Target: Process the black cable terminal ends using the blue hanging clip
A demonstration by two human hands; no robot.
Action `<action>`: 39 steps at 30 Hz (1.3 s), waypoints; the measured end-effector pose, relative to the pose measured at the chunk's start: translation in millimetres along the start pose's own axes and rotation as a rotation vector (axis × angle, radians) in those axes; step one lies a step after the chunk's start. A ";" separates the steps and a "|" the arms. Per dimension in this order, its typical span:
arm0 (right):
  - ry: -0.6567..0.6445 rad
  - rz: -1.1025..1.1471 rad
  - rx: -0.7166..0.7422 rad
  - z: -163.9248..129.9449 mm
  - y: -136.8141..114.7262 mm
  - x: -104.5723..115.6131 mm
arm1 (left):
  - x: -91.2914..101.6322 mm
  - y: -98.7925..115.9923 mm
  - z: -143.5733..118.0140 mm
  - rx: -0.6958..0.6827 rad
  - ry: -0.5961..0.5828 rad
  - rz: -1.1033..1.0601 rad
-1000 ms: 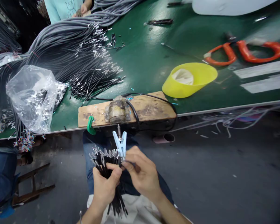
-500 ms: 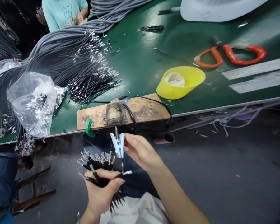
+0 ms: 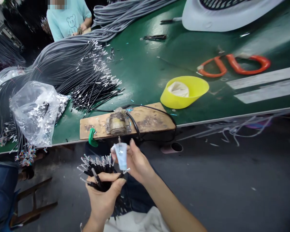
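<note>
My left hand (image 3: 103, 195) is closed around a bundle of black wires (image 3: 101, 166), their silvery stripped ends fanning up above the fist and the dark lengths hanging below it. Thumb and forefinger pinch together on one wire, whose bare end pokes out to the right, just under the pale blue clip (image 3: 121, 157). The clip sits blurred at the end of the metal shaft (image 3: 119, 139), out past the desk's (image 3: 140, 67) near edge. My right hand (image 3: 137, 163) is just beside and behind it, thumb raised and spread from the fingers; I can't tell whether the fingertips touch the clip.

The shaft comes from the motor (image 3: 118, 124), fixed on a wooden board (image 3: 152, 117) along the desk's near edge, with a green hook (image 3: 92, 138) at the board's left end. Beyond the board's right end I see a yellow cup (image 3: 177, 102) with something white inside, then orange-handled scissors (image 3: 251, 69) farther right. To the left, a heap of grey and black cables (image 3: 60, 69) runs in from the far edge, and a plastic bag (image 3: 33, 112) rests near the near edge.
</note>
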State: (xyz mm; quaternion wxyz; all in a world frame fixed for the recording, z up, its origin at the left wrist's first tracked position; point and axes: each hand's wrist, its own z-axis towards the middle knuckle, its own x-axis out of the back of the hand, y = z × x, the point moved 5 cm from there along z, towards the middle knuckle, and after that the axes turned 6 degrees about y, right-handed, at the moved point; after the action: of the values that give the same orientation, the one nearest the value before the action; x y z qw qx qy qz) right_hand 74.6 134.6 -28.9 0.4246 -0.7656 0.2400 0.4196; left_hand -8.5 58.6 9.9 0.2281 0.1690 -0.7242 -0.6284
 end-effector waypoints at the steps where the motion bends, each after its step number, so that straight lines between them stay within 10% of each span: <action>1: 0.010 0.004 -0.010 0.4 2.0 5.4 | 1.2 -0.3 -0.5 0.000 -0.010 0.008; 10: 0.255 -0.370 0.239 -24.4 3.5 59.5 | 11.6 -18.6 -8.1 0.077 -0.112 0.145; 17: 0.140 -1.124 0.901 -69.9 -17.9 0.5 | 1.4 -28.1 -4.6 0.071 -0.262 0.255; 24: -0.012 -1.190 0.640 -57.7 2.0 -4.7 | -11.6 -25.1 -8.9 0.098 -0.337 0.216; 39: 0.018 -0.959 0.591 -49.7 -10.4 10.2 | 14.2 -51.3 -12.1 0.103 0.010 0.267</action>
State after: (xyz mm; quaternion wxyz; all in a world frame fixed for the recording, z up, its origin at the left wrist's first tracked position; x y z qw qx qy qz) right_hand 109.4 97.6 -18.5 0.7620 -0.6411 -0.0240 0.0882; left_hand -16.0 33.1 -37.8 0.3043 0.0860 -0.7704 -0.5537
